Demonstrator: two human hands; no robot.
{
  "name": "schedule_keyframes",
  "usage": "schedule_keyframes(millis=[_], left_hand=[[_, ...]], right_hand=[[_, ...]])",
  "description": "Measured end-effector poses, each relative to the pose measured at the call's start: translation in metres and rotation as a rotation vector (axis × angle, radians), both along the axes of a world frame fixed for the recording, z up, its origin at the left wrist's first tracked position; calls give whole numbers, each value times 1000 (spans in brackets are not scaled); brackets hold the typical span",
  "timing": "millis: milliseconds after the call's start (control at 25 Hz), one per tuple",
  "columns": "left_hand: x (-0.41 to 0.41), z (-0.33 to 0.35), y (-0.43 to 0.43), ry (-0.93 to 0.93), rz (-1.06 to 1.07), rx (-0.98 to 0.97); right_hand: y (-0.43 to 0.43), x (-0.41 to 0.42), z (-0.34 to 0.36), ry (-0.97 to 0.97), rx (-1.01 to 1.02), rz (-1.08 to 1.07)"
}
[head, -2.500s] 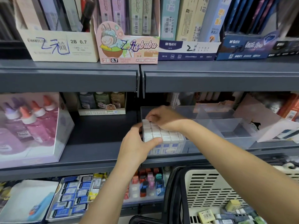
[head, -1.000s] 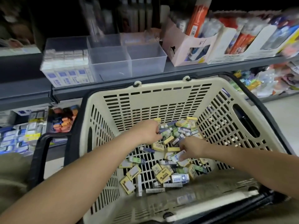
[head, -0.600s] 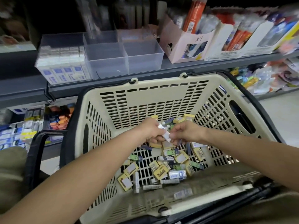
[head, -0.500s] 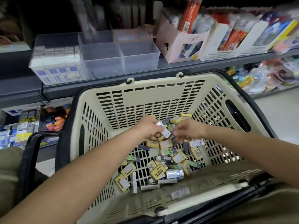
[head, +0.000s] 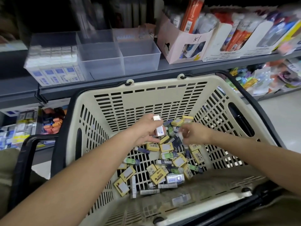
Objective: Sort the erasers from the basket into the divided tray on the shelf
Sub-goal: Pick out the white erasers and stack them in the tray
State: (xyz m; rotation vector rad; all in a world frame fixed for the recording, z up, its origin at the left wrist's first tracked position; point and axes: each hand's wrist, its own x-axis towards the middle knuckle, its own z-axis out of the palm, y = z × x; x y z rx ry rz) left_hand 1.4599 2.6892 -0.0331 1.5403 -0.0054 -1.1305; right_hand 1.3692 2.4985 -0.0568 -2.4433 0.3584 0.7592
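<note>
A cream slotted basket [head: 162, 88] holds several loose erasers [head: 164, 162] in yellow, green and white-blue sleeves. My left hand [head: 146, 129] is inside it and grips a white eraser with a blue label [head: 158, 128], upright. My right hand [head: 193, 134] hovers beside it with fingers curled, blurred; a small pale item seems pinched at its fingertips. On the grey shelf above stands the clear divided tray [head: 140, 57]. Its left compartment is packed with white-blue erasers [head: 53, 64]; the middle and right front compartments show nothing inside.
A pink cardboard box [head: 180, 44] and white display boxes [head: 236, 38] of stationery stand right of the tray. A lower shelf at left holds trays of small coloured items [head: 50, 121]. The basket's black handle [head: 24, 159] loops at left.
I turned from the tray down to the basket. Both hands dug among the erasers, met, and my left hand lifted with a white eraser while the right drew slightly apart.
</note>
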Motion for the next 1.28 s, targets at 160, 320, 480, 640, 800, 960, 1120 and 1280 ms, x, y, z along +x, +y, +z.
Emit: schedule_keyframes(millis=[160,320,480,640,800,960,1120,1280], left_hand=[[0,-1,1,67,69,-35],[-5,-1,-3,168,120,-128],[-7,0,-3,121,145,-121],[-1,7,-5,128,212,-138],[1,16,-7,156,251,-182],[14,23,-4,139,311,-179],[28,32,3,169,340,-170],[32,47,13,-23,202,2]], right_hand=[[18,13,31,-333,465,-403],[37,12,39,-430,608,-436],[18,17,39,-370,521,-409],[-29,10,17,73,-218,-173],[-25,-1,-17,259,-359,-15],[-33,7,-14,181,-215,-93],[-34,13,-11,19,-228,-186],[-12,14,-19,92,-161,-34]])
